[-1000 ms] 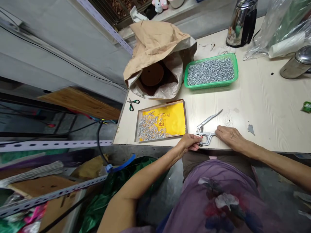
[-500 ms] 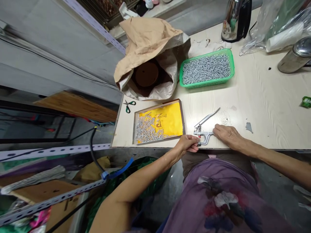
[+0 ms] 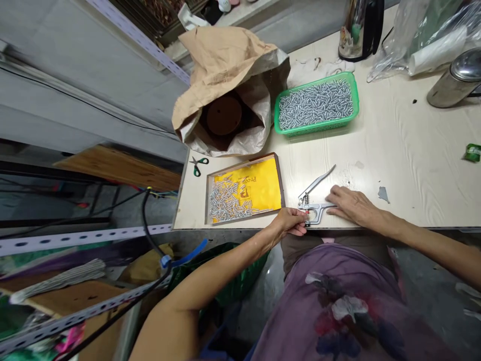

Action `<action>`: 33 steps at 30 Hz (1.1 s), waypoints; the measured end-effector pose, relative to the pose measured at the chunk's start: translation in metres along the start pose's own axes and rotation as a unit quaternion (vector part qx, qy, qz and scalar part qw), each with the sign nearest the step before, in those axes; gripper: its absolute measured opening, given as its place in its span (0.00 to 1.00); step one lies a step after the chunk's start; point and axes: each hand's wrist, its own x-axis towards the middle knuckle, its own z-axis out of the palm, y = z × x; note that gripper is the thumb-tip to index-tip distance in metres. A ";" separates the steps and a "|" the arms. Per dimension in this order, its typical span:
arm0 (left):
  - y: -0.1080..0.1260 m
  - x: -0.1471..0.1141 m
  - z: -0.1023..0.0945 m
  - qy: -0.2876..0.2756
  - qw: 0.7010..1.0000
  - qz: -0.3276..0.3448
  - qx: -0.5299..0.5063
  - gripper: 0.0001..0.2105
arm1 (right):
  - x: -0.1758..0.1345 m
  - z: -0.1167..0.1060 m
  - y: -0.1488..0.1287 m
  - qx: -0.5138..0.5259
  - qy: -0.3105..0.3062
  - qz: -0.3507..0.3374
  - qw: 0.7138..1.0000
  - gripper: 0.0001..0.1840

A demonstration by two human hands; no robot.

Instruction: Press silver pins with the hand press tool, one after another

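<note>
Snap pliers of grey metal lie at the table's front edge, their upper handle raised away from the lower one. Fingertips of my left hand are pinched at the jaw, beside a small red part; whatever they hold is hidden. My right hand rests around the end of the lower handle, its fingers and thumb apart. Left of the pliers sits a shallow tray with a yellow sheet and many small silvery metal pieces.
A green basket of similar silvery pieces stands behind. Beside it an open brown paper sack holds a round brown object. Scissors lie at the left edge. A kettle, a metal mug and plastic bags are at back right.
My right hand's fingers have loosened and spread at the handle end, with the thumb now apart below it. My left hand stays at the jaw. The view has shifted slightly.
</note>
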 end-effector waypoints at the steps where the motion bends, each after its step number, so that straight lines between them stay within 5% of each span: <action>1: -0.001 0.000 0.000 -0.001 1.000 0.002 0.002 0.08 | 0.001 -0.001 0.005 -0.004 0.014 0.003 1.000 0.20; 4: -0.006 0.001 0.000 0.000 1.000 0.010 0.003 0.11 | 0.007 -0.005 0.024 -0.033 0.031 0.001 0.999 0.43; 8: -0.009 0.001 0.002 0.004 1.000 0.019 -0.005 0.10 | 0.019 -0.007 0.039 -0.052 -0.011 -0.031 0.998 0.52; 13: -0.009 -0.001 0.005 0.011 1.000 0.021 -0.002 0.08 | 0.026 -0.012 0.036 -0.060 -0.025 -0.024 0.998 0.50; 21: -0.015 -0.005 0.003 0.044 0.991 0.073 0.100 0.10 | 0.014 -0.017 0.021 -0.096 -0.019 -0.016 0.995 0.29; 23: -0.019 -0.008 0.005 0.109 0.954 0.185 0.209 0.10 | 0.011 -0.017 0.016 -0.100 -0.020 -0.016 0.995 0.24; 26: -0.018 -0.008 0.015 0.205 0.813 0.410 0.360 0.08 | 0.007 -0.017 0.009 -0.096 -0.018 -0.013 0.995 0.19; 29: -0.007 0.005 0.029 0.196 0.691 0.532 0.448 0.18 | 0.003 -0.017 0.006 -0.085 -0.013 0.001 0.996 0.19; 33: 0.011 0.026 0.036 0.136 0.624 0.575 0.511 0.27 | -0.008 -0.019 0.011 -0.042 -0.007 0.000 0.999 0.25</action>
